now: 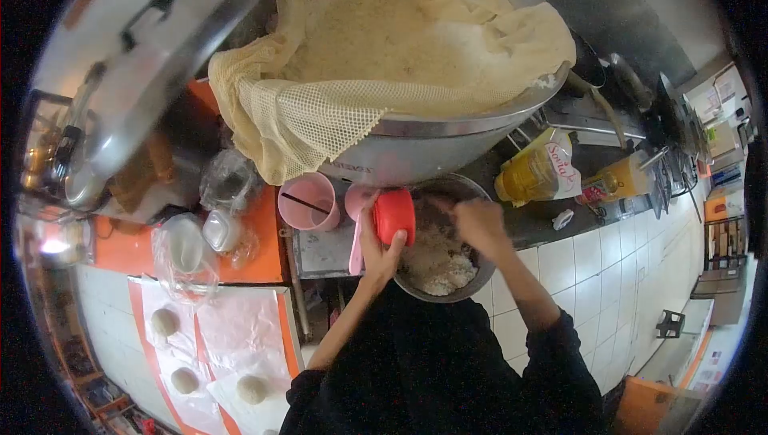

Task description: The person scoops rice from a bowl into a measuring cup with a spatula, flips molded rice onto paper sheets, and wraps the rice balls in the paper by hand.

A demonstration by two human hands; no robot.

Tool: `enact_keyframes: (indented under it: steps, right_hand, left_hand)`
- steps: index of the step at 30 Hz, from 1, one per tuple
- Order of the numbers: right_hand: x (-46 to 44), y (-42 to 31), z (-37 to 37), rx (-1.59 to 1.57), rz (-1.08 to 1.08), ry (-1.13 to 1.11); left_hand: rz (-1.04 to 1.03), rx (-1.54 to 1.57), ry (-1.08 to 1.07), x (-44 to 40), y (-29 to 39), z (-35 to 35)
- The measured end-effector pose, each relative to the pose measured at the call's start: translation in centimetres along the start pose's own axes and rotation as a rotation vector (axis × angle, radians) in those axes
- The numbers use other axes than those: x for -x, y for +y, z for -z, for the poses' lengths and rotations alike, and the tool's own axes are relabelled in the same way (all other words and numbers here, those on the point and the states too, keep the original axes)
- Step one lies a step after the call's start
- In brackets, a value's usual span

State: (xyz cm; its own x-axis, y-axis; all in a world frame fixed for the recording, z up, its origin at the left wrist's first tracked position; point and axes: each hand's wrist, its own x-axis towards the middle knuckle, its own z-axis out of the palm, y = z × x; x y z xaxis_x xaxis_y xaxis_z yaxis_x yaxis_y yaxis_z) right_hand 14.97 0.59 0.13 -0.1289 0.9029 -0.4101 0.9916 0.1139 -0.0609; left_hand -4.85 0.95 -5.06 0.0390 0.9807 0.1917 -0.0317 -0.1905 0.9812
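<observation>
My left hand [381, 244] is wrapped around a small red bowl [395, 217], tilted on its side above the metal pot [438, 297]. My right hand [482, 227] is closed over the pot's right side; it is blurred, and what it grips, if anything, cannot be made out. White rice [448, 275] lies in the pot. Just left of my left hand is a pink scoop [356, 252] with a long handle, partly hidden by that hand. Beside it stands a pink cup [310, 195] with a dark stick across its mouth.
A large steamer pot [448, 139], lined with netted cloth [312, 123] and full of rice, stands in front. Oil pouches [534, 171] are at right. Plastic containers [186, 252] sit on the orange counter at left. Below them, rice mounds [251, 389] rest on paper sheets [240, 315].
</observation>
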Motion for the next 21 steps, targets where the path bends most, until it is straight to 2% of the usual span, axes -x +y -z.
enact_keyframes:
  steps: [1,4,5,9,11,12,14,17,21]
  right_hand:
    - [-1.3,0.0,-2.4,0.041,0.016,0.033]
    - [2.0,-3.5,0.0,-0.045,0.280,-0.024]
    - [3.0,-3.6,4.2,-0.167,0.192,-0.221]
    - [2.9,1.5,3.8,0.067,0.011,0.054]
    - [2.2,2.8,1.6,0.224,-0.068,0.133]
    - [2.3,3.2,1.7,0.209,0.007,0.046]
    - [1.8,3.5,2.1,0.182,0.165,-0.128]
    - [1.4,3.0,2.5,0.033,0.116,-0.197]
    - [-0.1,3.7,-1.6,-0.188,0.177,-0.141]
  left_hand:
    - [-0.012,-0.032,0.003,-0.1,0.3,-0.3]
    - [-0.038,-0.128,-0.018,-0.2,0.6,-0.3]
    - [-0.036,-0.123,-0.033,0.0,0.7,-0.2]
    - [-0.038,-0.024,-0.016,-0.1,0.4,-0.4]
    - [-0.090,-0.131,-0.001,-0.1,0.9,-0.1]
    - [-0.118,-0.182,0.007,-0.1,1.1,-0.1]
    - [-0.111,-0.060,0.016,-0.1,0.5,-0.2]
    - [-0.094,0.054,0.041,0.3,0.5,-0.3]
    - [-0.053,0.130,0.057,0.5,0.6,-0.7]
